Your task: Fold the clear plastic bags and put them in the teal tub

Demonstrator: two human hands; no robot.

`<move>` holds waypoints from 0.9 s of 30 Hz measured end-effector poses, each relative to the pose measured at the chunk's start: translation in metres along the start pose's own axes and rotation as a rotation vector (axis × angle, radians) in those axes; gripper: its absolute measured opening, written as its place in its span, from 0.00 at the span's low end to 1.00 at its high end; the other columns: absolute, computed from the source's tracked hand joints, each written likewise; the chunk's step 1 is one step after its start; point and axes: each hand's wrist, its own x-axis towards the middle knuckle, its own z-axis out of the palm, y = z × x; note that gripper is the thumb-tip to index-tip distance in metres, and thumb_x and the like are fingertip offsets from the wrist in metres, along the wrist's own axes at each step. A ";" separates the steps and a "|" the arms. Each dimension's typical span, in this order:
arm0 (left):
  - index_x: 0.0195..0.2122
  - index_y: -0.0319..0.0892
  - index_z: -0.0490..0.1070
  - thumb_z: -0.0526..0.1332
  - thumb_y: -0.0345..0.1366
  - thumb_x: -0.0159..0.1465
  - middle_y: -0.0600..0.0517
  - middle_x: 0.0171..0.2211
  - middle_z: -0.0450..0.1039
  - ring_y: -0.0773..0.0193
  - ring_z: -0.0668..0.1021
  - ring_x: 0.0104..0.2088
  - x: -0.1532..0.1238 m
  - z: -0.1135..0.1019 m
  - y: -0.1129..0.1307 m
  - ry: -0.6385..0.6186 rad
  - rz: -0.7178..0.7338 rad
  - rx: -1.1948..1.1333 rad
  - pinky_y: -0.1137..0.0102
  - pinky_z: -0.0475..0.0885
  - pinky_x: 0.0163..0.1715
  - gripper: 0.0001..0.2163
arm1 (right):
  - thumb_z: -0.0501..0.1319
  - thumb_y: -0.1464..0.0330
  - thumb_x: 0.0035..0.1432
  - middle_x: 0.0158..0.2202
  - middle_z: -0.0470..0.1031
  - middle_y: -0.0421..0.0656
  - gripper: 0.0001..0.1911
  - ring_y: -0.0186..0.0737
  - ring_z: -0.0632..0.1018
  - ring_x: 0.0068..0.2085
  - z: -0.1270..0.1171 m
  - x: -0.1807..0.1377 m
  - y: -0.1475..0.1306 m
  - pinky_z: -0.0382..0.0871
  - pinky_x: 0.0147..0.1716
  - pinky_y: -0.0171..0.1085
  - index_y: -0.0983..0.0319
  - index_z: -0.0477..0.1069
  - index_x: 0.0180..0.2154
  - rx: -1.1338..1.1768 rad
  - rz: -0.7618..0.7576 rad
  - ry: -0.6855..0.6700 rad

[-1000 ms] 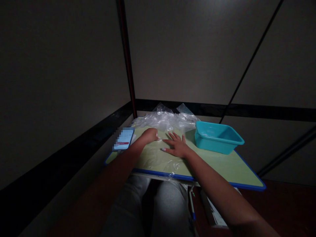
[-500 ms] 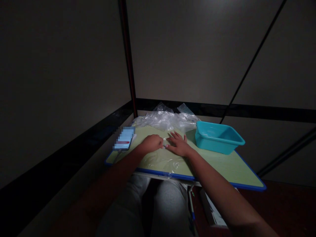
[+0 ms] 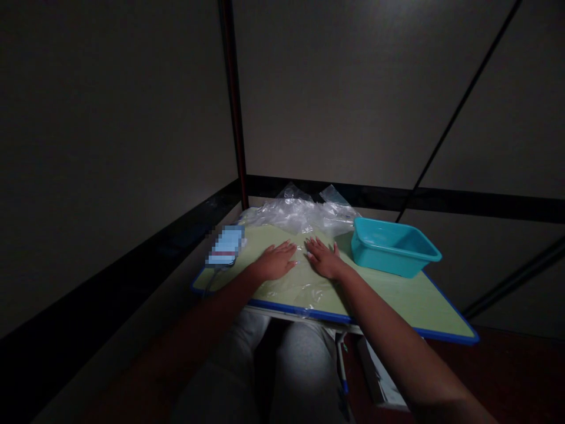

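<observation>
A clear plastic bag point(image 3: 309, 294) lies spread on the yellow-green table point(image 3: 397, 300), its near end reaching the blue front edge. On its left part my left hand point(image 3: 274, 262) rests flat with the fingers stretched out. My right hand point(image 3: 325, 259) lies palm down on the other side, its fingers spread and pointing away from me. A small gap separates the two hands, and neither grips anything. The bag is so transparent that its outline is hard to follow under the palms.
A heap of clear plastic bags point(image 3: 300, 213) lies along the table's back edge. To the right stands a turquoise basin point(image 3: 392, 247). A phone point(image 3: 226, 246) with a lit, partly blurred screen is at the left. Walls close in behind and on the left.
My left hand has gone from a closed fist to lying flat with its fingers out. My right hand has shifted slightly right, widening the gap between the hands.
</observation>
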 end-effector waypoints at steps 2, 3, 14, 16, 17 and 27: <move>0.65 0.44 0.43 0.43 0.47 0.68 0.47 0.67 0.41 0.57 0.47 0.66 0.002 0.007 -0.002 -0.076 0.007 -0.011 0.51 0.48 0.59 0.27 | 0.38 0.56 0.65 0.67 0.39 0.44 0.30 0.47 0.42 0.66 0.000 0.000 0.001 0.30 0.56 0.67 0.57 0.42 0.65 -0.016 0.016 -0.045; 0.65 0.44 0.42 0.43 0.49 0.67 0.46 0.67 0.40 0.56 0.47 0.66 0.002 0.009 -0.004 -0.093 0.011 -0.014 0.49 0.48 0.59 0.27 | 0.37 0.54 0.65 0.67 0.39 0.44 0.30 0.47 0.42 0.66 -0.001 -0.001 0.001 0.30 0.56 0.66 0.57 0.42 0.65 -0.028 0.018 -0.068; 0.66 0.44 0.42 0.39 0.54 0.66 0.46 0.67 0.41 0.55 0.44 0.66 0.006 0.006 0.001 -0.001 -0.028 -0.013 0.44 0.42 0.59 0.30 | 0.35 0.47 0.62 0.68 0.33 0.42 0.32 0.52 0.38 0.66 -0.009 -0.007 -0.005 0.26 0.54 0.69 0.48 0.38 0.65 -0.087 0.070 -0.096; 0.66 0.43 0.42 0.39 0.55 0.66 0.45 0.67 0.41 0.54 0.45 0.66 0.009 0.008 0.003 -0.021 -0.030 -0.010 0.44 0.42 0.59 0.31 | 0.35 0.47 0.62 0.68 0.33 0.42 0.33 0.52 0.38 0.66 -0.008 -0.007 -0.003 0.27 0.54 0.69 0.49 0.38 0.65 -0.084 0.070 -0.104; 0.66 0.43 0.42 0.39 0.55 0.66 0.45 0.67 0.40 0.54 0.46 0.66 0.010 0.009 0.003 -0.034 -0.028 -0.010 0.44 0.43 0.59 0.32 | 0.35 0.47 0.62 0.68 0.33 0.43 0.33 0.52 0.38 0.66 -0.008 -0.008 -0.003 0.27 0.54 0.69 0.50 0.38 0.65 -0.082 0.071 -0.108; 0.66 0.39 0.42 0.40 0.56 0.65 0.44 0.67 0.39 0.54 0.44 0.66 0.006 0.015 0.004 0.053 -0.065 0.024 0.46 0.39 0.60 0.34 | 0.33 0.51 0.64 0.68 0.38 0.40 0.30 0.49 0.41 0.66 -0.007 0.002 -0.017 0.29 0.56 0.66 0.50 0.42 0.65 -0.028 -0.059 -0.037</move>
